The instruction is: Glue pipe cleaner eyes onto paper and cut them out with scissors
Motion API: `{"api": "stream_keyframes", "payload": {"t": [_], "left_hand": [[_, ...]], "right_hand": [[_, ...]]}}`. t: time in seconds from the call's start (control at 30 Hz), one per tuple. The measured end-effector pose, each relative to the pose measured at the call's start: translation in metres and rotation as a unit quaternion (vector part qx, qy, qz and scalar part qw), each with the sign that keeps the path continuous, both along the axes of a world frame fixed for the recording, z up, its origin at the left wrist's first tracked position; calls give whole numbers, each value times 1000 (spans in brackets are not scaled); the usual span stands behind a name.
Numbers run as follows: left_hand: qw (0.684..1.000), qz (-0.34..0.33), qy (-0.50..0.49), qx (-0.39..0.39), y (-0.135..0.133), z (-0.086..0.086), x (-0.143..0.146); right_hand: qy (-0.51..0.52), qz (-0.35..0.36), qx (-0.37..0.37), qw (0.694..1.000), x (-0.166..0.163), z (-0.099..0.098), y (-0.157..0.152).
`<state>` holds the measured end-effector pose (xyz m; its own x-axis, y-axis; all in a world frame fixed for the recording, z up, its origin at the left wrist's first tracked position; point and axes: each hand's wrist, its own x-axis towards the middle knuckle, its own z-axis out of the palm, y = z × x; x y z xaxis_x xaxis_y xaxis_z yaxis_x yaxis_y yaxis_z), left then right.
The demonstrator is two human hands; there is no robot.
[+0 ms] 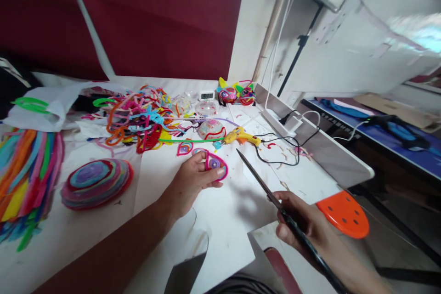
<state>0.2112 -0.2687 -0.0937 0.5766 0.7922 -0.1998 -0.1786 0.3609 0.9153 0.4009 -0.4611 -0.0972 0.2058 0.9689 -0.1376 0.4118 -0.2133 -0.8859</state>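
Note:
My left hand (195,179) pinches a small teardrop-shaped piece (216,164) made of pink pipe cleaner with a purple coiled centre, held just above the white table (220,211). My right hand (305,223) is closed round the handles of long dark scissors (262,183), whose blades are shut and point up and left toward the teardrop piece. A second pink teardrop shape (184,148) lies on the table just left of the held one.
A yellow glue gun (241,137) with a black cord lies behind the hands. A tangle of coloured pipe cleaners (138,115), a coiled disc (96,183), felt strips (24,179), clear domes (206,109), a small clock (207,95) and an orange stool (344,213) surround them.

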Motion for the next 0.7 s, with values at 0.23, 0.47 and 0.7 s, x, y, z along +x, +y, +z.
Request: {"api": "stream_keyframes", "payload": {"t": [0.23,0.47,0.7], "left_hand": [[1000,-15,-7,11,-6,4,0],[1000,-21,-6,14,-8,5,-1],[999,-29,-8,17,-14,4,0]], "right_hand": [[-13,11,4,1000,-11,-10,-15],[37,32,-19,999,-17,-7,-15],[93,65,-60,992,-23,5,-10]]}}
